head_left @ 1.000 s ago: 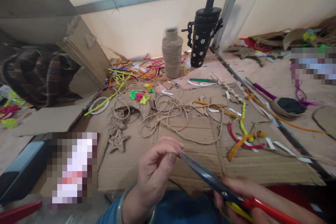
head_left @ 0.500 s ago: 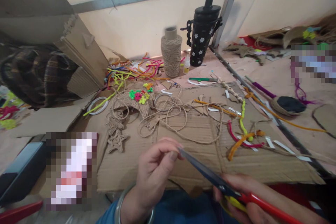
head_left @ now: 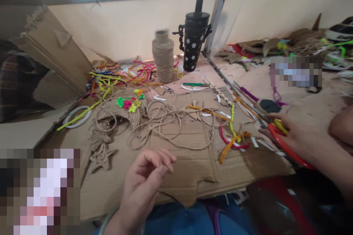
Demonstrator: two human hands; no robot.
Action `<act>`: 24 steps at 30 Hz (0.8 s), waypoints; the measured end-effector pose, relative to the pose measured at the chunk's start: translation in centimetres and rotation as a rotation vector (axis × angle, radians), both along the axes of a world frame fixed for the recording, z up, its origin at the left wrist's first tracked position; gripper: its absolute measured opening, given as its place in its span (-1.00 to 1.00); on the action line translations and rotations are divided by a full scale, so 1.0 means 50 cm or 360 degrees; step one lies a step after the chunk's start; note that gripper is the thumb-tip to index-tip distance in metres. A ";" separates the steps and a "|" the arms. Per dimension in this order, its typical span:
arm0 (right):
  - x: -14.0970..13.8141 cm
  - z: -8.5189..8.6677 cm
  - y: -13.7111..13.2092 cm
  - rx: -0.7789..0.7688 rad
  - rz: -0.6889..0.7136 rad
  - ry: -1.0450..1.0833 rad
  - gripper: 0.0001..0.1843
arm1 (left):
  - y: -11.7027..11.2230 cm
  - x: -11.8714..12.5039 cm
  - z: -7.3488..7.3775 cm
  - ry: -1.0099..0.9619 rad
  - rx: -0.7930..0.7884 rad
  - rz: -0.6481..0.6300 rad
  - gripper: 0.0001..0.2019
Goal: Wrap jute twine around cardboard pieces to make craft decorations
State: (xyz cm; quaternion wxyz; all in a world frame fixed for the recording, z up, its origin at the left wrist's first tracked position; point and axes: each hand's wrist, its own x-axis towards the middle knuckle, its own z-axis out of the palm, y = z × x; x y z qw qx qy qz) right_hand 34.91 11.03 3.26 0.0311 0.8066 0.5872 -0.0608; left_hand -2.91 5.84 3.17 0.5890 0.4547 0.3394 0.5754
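My left hand (head_left: 143, 183) hovers over the near edge of a flat cardboard sheet (head_left: 176, 161), fingers loosely curled and pinched together, with nothing visible in them. My right hand (head_left: 300, 141) is out at the right edge of the cardboard, holding red-handled scissors (head_left: 281, 141) with a yellow inner grip, blades pointing away toward the left and back. Loose jute twine (head_left: 171, 125) coils across the middle of the sheet. A twine-wrapped crescent with bright pipe-cleaner flowers (head_left: 128, 103) lies to the left of it.
A jute spool (head_left: 163, 58) and a black flowered tumbler (head_left: 194, 42) stand by the back wall. Coloured pipe cleaners (head_left: 121, 75) lie scattered nearby, more (head_left: 231, 139) near the scissors. Folded cardboard (head_left: 52, 55) leans at left. A twine star (head_left: 101, 154) and a white ring (head_left: 74, 117) lie at left.
My right hand has swung the scissors away from my left fingertips out to the right side of the cardboard. The view has shifted right. My left hand stays near the front edge.
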 end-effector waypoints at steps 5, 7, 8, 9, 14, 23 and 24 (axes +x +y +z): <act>-0.032 0.021 0.043 -0.0111 0.0105 -0.0224 -0.45 | -0.002 -0.001 0.003 0.0038 0.0047 0.0000 -0.85; -0.052 0.031 0.068 -0.0092 0.0150 -0.0210 -0.46 | -0.002 0.000 0.002 0.0051 0.0083 0.0022 -0.80; -0.059 0.032 0.083 -0.0084 0.0166 -0.0196 -0.47 | -0.001 0.001 0.002 0.0058 0.0089 0.0035 -0.77; -0.064 0.029 0.099 -0.0082 0.0181 -0.0187 -0.48 | 0.000 0.002 0.001 0.0063 0.0086 0.0046 -0.75; -0.077 -0.004 0.174 -0.0055 0.0225 -0.0216 -0.47 | 0.010 0.003 0.003 0.0042 0.0090 0.0062 -0.64; -0.090 -0.008 0.146 0.0016 0.0307 -0.0311 -0.60 | 0.037 -0.035 -0.026 0.0201 0.0140 -0.0062 -0.67; -0.088 -0.007 0.137 0.0016 0.0318 -0.0322 -0.62 | 0.042 -0.041 -0.033 0.0218 0.0163 -0.0111 -0.68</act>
